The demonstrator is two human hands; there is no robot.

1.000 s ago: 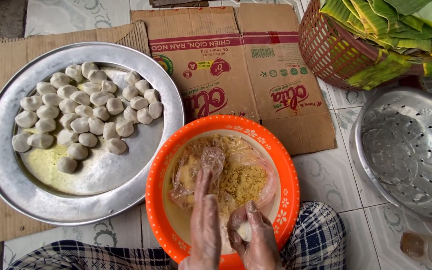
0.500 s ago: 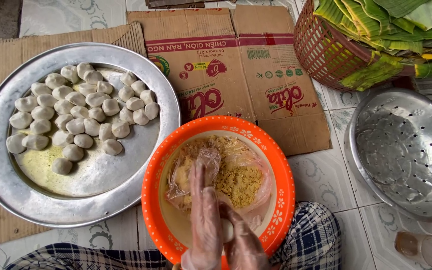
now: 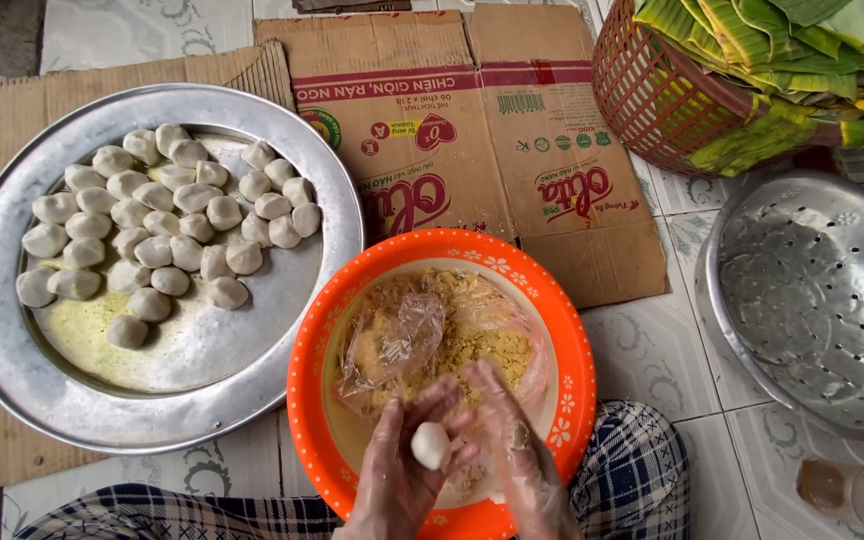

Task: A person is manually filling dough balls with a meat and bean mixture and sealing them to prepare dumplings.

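Note:
Both my hands wear thin clear plastic gloves and meet over the near side of an orange bowl [image 3: 307, 390]. My left hand [image 3: 402, 475] cups a small white dough ball [image 3: 430, 446] in its palm. My right hand [image 3: 517, 460] presses against the ball from the right. The bowl holds crumbly yellow filling [image 3: 472, 345] and a crumpled clear plastic bag [image 3: 397, 335]. To the left lies a round metal tray [image 3: 12, 370] with several finished white dough balls [image 3: 167, 225] packed in rows.
Flattened cardboard [image 3: 492, 130] lies on the tiled floor behind the bowl. A red woven basket [image 3: 657, 95] of green banana leaves [image 3: 782, 50] stands at the back right. A perforated metal colander [image 3: 812, 300] sits at the right, a small glass jar [image 3: 852, 492] near it. My checked trousers [image 3: 637, 470] frame the bowl.
My hands have come together from apart over the bowl. The white dough ball now shows between my palms.

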